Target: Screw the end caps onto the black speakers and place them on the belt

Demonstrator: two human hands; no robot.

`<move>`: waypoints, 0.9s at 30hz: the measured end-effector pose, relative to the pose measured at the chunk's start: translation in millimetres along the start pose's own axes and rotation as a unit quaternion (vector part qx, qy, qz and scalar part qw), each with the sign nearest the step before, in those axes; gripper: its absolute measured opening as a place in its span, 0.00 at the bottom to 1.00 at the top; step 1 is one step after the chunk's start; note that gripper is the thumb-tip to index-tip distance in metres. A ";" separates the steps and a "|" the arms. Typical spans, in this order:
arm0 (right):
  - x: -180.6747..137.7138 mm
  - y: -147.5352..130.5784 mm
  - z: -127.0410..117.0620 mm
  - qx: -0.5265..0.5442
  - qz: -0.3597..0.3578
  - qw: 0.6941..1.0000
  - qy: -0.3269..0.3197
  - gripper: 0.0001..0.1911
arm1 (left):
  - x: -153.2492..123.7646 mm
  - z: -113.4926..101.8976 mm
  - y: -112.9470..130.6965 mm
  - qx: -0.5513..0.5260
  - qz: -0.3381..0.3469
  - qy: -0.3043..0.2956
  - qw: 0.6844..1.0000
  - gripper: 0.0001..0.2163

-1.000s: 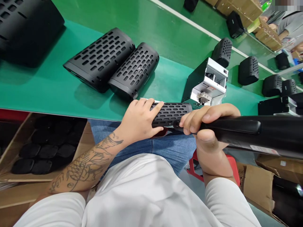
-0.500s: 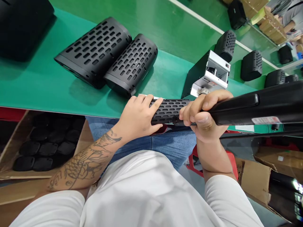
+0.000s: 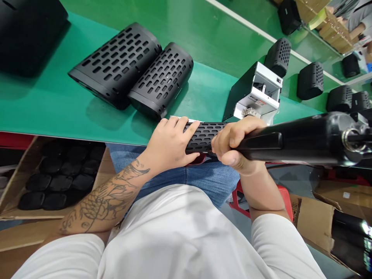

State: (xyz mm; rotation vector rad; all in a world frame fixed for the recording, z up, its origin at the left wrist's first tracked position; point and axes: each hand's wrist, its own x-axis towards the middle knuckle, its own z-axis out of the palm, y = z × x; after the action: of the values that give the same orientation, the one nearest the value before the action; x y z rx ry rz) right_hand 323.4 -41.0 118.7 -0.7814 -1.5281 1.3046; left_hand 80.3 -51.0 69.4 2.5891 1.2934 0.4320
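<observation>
At the near edge of the bench, my left hand (image 3: 170,145) is closed over a black perforated housing (image 3: 201,138), thumb on the near side and fingers across the far side. My right hand (image 3: 240,145) wraps around a black electric screwdriver (image 3: 296,140), which lies nearly level with its lever facing me. Its cord end, with a metal hanging ring, points right. The screwdriver's front end meets the right part of the housing, but my fingers hide the tip. Two more perforated housings (image 3: 116,62) (image 3: 164,77) lie side by side beyond my left hand.
A silver-and-black screw feeder (image 3: 258,93) stands beyond my right hand on the green bench (image 3: 58,112). Several perforated units (image 3: 310,80) sit on the green conveyor behind. At lower left, a carton (image 3: 100,170) holds black parts. A red stool (image 3: 286,199) stands at right.
My right hand and the screwdriver have moved left along the housing, bringing the screwdriver's ringed rear end into view. My left hand and its housing stay in place.
</observation>
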 end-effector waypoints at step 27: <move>21.8 18.0 -134.6 -0.224 -0.258 0.852 0.397 0.29 | -44.0 76.6 -66.4 -0.321 -0.002 0.117 0.940 0.66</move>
State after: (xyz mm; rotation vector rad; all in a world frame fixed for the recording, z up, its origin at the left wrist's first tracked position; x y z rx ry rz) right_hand 439.3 31.7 104.5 -0.9476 -1.2089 0.1447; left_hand 33.0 -51.8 -30.4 2.0223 0.9923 0.9987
